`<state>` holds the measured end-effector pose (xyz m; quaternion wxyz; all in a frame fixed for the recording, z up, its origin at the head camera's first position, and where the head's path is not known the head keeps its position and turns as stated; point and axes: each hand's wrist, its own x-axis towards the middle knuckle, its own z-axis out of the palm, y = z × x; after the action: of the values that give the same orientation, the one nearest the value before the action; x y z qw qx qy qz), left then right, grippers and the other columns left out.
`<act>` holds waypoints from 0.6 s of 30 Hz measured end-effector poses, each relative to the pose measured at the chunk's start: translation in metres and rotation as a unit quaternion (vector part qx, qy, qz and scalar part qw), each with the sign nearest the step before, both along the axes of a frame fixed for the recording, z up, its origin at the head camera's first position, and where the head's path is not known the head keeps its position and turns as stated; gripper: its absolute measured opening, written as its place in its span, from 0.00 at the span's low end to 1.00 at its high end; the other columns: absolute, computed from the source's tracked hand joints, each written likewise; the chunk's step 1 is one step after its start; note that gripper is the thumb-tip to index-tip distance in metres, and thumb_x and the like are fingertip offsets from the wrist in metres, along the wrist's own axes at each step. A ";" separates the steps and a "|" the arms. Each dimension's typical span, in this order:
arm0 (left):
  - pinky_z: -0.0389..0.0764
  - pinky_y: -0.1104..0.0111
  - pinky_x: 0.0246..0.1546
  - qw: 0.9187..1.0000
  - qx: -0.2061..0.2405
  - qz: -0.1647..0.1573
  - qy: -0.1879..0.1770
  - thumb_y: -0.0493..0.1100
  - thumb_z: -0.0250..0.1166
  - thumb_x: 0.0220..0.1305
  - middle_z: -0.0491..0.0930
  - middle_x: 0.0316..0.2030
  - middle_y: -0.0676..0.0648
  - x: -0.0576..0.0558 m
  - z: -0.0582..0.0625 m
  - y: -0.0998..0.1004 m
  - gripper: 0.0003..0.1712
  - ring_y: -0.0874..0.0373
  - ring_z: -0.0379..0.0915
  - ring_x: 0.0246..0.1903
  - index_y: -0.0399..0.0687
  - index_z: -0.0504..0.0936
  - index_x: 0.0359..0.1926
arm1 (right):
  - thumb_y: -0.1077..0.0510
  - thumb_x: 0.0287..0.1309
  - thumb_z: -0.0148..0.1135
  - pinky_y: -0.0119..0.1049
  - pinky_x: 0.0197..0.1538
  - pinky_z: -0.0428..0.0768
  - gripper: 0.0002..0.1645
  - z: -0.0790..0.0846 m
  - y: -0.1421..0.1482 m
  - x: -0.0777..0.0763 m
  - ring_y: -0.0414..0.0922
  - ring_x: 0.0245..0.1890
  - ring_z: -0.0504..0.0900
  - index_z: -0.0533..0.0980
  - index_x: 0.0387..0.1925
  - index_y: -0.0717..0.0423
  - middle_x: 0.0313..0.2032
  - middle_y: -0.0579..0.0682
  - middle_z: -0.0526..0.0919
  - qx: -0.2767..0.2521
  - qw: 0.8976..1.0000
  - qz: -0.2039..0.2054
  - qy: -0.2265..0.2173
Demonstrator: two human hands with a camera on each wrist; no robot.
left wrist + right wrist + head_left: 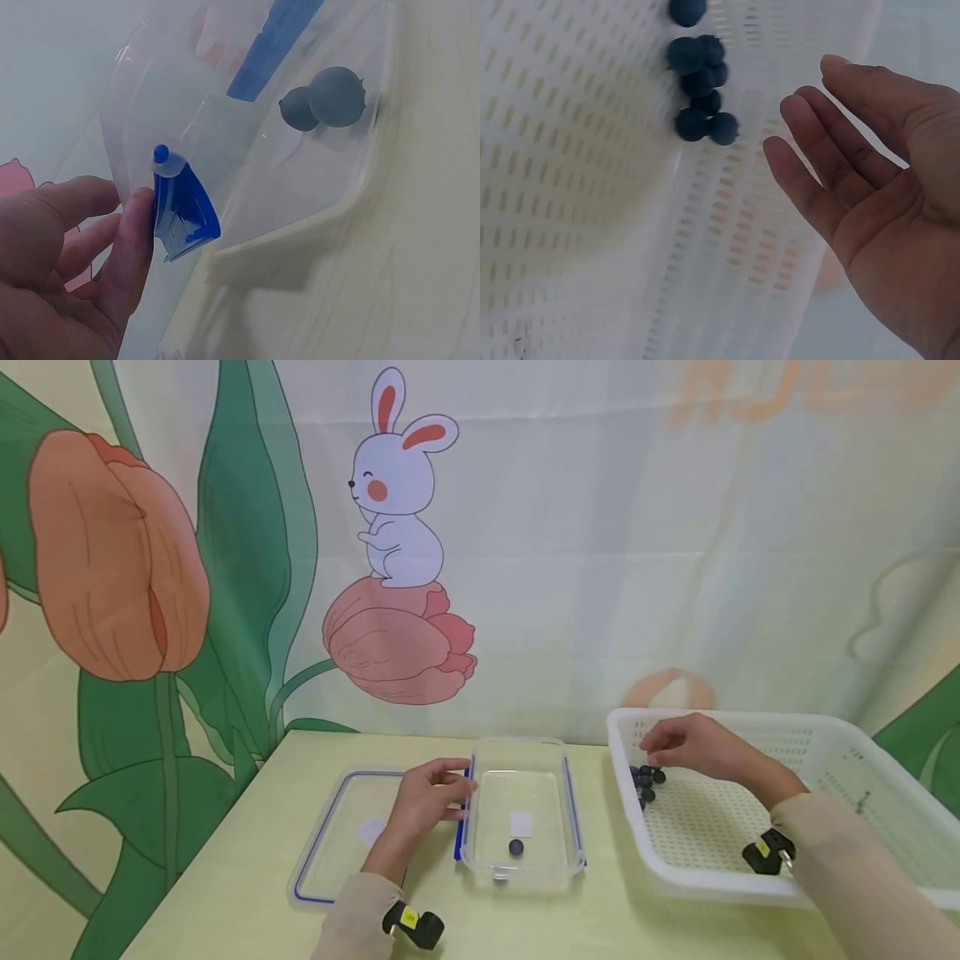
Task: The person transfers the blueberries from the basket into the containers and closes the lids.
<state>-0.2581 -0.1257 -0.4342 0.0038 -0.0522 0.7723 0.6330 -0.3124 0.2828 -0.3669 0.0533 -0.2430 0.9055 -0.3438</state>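
Observation:
My left hand [423, 806] grips the left side of a clear plastic food container [573, 810], fingertips at its rim beside a blue latch flap [184, 210]. A dark blueberry [516, 847] sits on the container floor near its front; the left wrist view shows two overlapping dark round shapes there. My right hand [693, 747] hangs over the left part of a white perforated basket [750, 893], fingers loosely bent with nothing visible between them. Just below its fingertips, several blueberries [697, 79] cluster against the basket wall.
Left of the container lies a clear lid [330, 835] with a blue seal, partly behind my left forearm. A pale yellow cloth [240, 827] covers the table. Behind hangs a printed curtain [540, 568] with a rabbit and tulips.

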 end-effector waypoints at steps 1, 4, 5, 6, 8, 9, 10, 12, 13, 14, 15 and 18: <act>0.90 0.66 0.39 1.000 -0.001 0.000 0.000 0.40 0.74 0.68 0.83 0.44 0.44 0.000 0.000 0.000 0.23 0.53 0.85 0.41 0.47 0.85 0.63 | 0.63 0.68 0.71 0.37 0.43 0.86 0.10 -0.002 -0.001 -0.001 0.47 0.42 0.86 0.85 0.47 0.65 0.42 0.53 0.89 0.008 1.000 0.003 -0.004; 0.90 0.67 0.38 1.000 -0.003 0.002 -0.001 0.40 0.73 0.68 0.83 0.44 0.44 0.000 -0.001 0.000 0.23 0.53 0.85 0.41 0.47 0.85 0.63 | 0.64 0.66 0.71 0.38 0.41 0.86 0.08 -0.006 -0.003 -0.002 0.46 0.40 0.85 0.85 0.44 0.64 0.40 0.49 0.88 0.037 0.999 0.013 -0.009; 0.90 0.67 0.38 1.000 -0.003 0.002 -0.001 0.40 0.73 0.68 0.83 0.44 0.44 0.000 -0.001 0.000 0.23 0.53 0.85 0.41 0.47 0.85 0.63 | 0.65 0.65 0.72 0.39 0.41 0.86 0.07 -0.008 -0.004 -0.003 0.46 0.39 0.85 0.86 0.44 0.64 0.39 0.48 0.88 0.043 0.999 0.016 -0.013; 0.90 0.67 0.38 1.000 -0.002 0.001 -0.001 0.40 0.73 0.69 0.83 0.45 0.44 0.000 -0.001 0.000 0.23 0.53 0.85 0.40 0.47 0.85 0.63 | 0.65 0.65 0.72 0.39 0.41 0.86 0.06 -0.009 -0.004 -0.003 0.45 0.38 0.85 0.86 0.43 0.63 0.38 0.47 0.88 0.051 0.998 0.020 -0.016; 0.90 0.67 0.38 1.000 -0.001 0.001 -0.001 0.39 0.73 0.68 0.83 0.45 0.44 0.000 -0.001 0.000 0.23 0.53 0.85 0.40 0.47 0.85 0.63 | 0.66 0.63 0.74 0.37 0.41 0.85 0.06 -0.012 -0.004 -0.004 0.44 0.37 0.84 0.86 0.41 0.62 0.36 0.46 0.88 0.067 0.997 0.025 -0.021; 0.90 0.66 0.38 1.000 0.000 0.000 -0.001 0.39 0.73 0.68 0.83 0.45 0.44 0.000 0.000 0.000 0.23 0.53 0.85 0.40 0.47 0.85 0.63 | 0.66 0.62 0.74 0.37 0.40 0.85 0.05 -0.013 -0.004 -0.004 0.43 0.37 0.83 0.87 0.40 0.61 0.35 0.45 0.88 0.073 0.997 0.028 -0.025; 0.90 0.66 0.38 1.000 0.001 0.000 -0.001 0.39 0.73 0.68 0.83 0.45 0.44 0.000 0.000 0.000 0.23 0.53 0.85 0.40 0.47 0.85 0.63 | 0.66 0.61 0.74 0.36 0.40 0.84 0.06 -0.014 -0.003 -0.005 0.43 0.36 0.83 0.87 0.40 0.61 0.35 0.45 0.88 0.077 0.996 0.032 -0.027; 0.90 0.66 0.38 1.000 0.000 0.000 0.001 0.39 0.73 0.68 0.83 0.45 0.44 0.000 0.000 0.001 0.23 0.53 0.85 0.40 0.46 0.85 0.63 | 0.66 0.60 0.75 0.35 0.40 0.84 0.06 -0.016 -0.002 -0.005 0.42 0.36 0.84 0.87 0.40 0.62 0.34 0.45 0.88 0.078 0.995 0.042 -0.035; 0.90 0.67 0.38 1.000 0.000 0.000 0.001 0.39 0.73 0.68 0.83 0.45 0.44 0.000 0.000 0.001 0.23 0.53 0.85 0.40 0.47 0.85 0.63 | 0.66 0.60 0.75 0.35 0.40 0.84 0.06 -0.017 -0.002 -0.005 0.42 0.36 0.84 0.87 0.40 0.62 0.34 0.45 0.88 0.078 0.995 0.048 -0.037; 0.90 0.67 0.38 1.000 -0.001 0.001 0.001 0.39 0.73 0.68 0.83 0.45 0.44 0.000 0.000 0.001 0.23 0.53 0.85 0.40 0.47 0.85 0.63 | 0.67 0.60 0.75 0.35 0.40 0.84 0.06 -0.018 -0.001 -0.005 0.43 0.36 0.84 0.87 0.40 0.62 0.34 0.45 0.88 0.074 0.995 0.055 -0.038; 0.90 0.67 0.38 1.000 -0.001 0.002 0.001 0.39 0.73 0.68 0.83 0.44 0.44 0.000 0.000 0.001 0.23 0.53 0.85 0.40 0.47 0.85 0.63 | 0.67 0.60 0.75 0.35 0.39 0.85 0.06 -0.019 -0.001 -0.005 0.43 0.36 0.85 0.87 0.40 0.63 0.34 0.46 0.88 0.072 0.995 0.061 -0.038; 0.90 0.67 0.38 1.000 -0.002 0.004 0.000 0.39 0.73 0.68 0.83 0.44 0.44 0.000 0.000 0.001 0.23 0.53 0.85 0.40 0.47 0.85 0.63 | 0.67 0.59 0.75 0.34 0.39 0.85 0.07 -0.022 -0.001 -0.006 0.42 0.36 0.85 0.87 0.40 0.63 0.34 0.46 0.89 0.069 0.994 0.074 -0.044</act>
<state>-0.2584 -0.1249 -0.4341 0.0010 -0.0551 0.7731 0.6319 -0.3188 0.2822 -0.3886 0.1352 -0.2901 0.9031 -0.2863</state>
